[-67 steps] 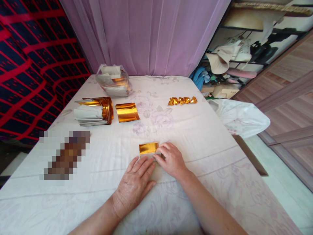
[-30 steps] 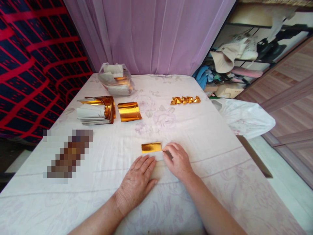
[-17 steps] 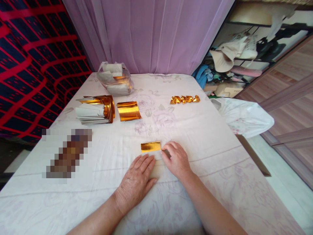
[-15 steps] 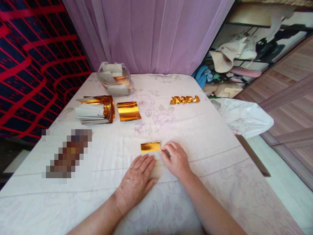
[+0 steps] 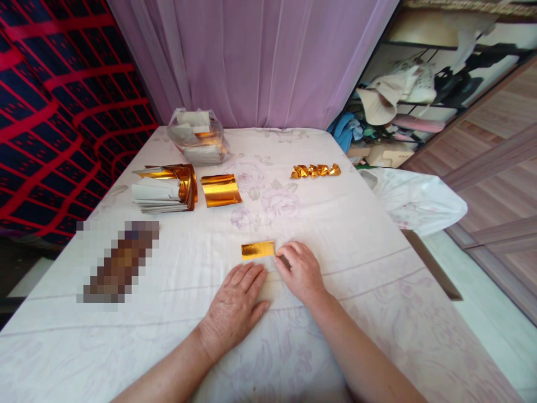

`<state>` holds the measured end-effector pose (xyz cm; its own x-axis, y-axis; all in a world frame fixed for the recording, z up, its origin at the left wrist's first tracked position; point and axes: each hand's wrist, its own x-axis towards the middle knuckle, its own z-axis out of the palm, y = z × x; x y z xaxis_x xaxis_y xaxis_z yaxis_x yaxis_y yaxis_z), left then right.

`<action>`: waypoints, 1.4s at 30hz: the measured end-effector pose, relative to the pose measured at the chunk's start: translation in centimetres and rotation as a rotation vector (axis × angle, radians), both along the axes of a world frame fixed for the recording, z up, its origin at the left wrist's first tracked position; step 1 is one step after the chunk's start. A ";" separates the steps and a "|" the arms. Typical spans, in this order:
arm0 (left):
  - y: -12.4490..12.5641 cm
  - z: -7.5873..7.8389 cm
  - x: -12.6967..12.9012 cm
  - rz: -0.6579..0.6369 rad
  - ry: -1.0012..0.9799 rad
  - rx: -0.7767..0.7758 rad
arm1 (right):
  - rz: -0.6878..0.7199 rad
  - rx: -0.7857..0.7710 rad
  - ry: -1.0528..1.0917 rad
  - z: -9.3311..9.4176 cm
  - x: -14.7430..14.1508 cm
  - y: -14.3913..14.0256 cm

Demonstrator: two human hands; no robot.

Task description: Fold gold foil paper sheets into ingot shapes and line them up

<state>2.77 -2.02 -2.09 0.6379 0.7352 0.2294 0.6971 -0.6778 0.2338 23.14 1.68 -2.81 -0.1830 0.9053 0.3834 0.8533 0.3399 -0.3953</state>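
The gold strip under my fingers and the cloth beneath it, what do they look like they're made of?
Gold strip: likely foil-faced paper, shiny metallic top, a white layer showing at its near edge. Tablecloth: apparently soft woven fabric, matte, creased, with a faint floral print.

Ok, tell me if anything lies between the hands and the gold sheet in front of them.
Nothing visible does. The gold sheet lies on the cloth just past the left hand, and the right hand has fingertips at its right edge.

Single head cam, worn by the person, looks fwd and down along the table (image 5: pixel 361 246) toward the curtain (image 5: pixel 260 61) at its far end. Near edge close below; both forearms enter from bottom of frame.
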 end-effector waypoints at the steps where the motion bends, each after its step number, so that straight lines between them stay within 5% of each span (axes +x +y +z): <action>1: 0.0 0.0 0.0 0.003 -0.002 -0.001 | 0.010 -0.003 0.009 0.1 0.0 0.0; 21: 0.2 0.3 0.1 0.000 0.000 -0.010 | -0.014 -0.101 -0.041 1.0 -0.6 -1.0; 35: 0.1 -0.1 0.0 0.001 -0.021 0.010 | 0.225 -0.108 0.066 0.6 2.0 0.0; 42: 0.2 0.0 0.1 -0.004 -0.001 0.025 | 0.113 -0.100 0.052 0.9 0.6 -0.4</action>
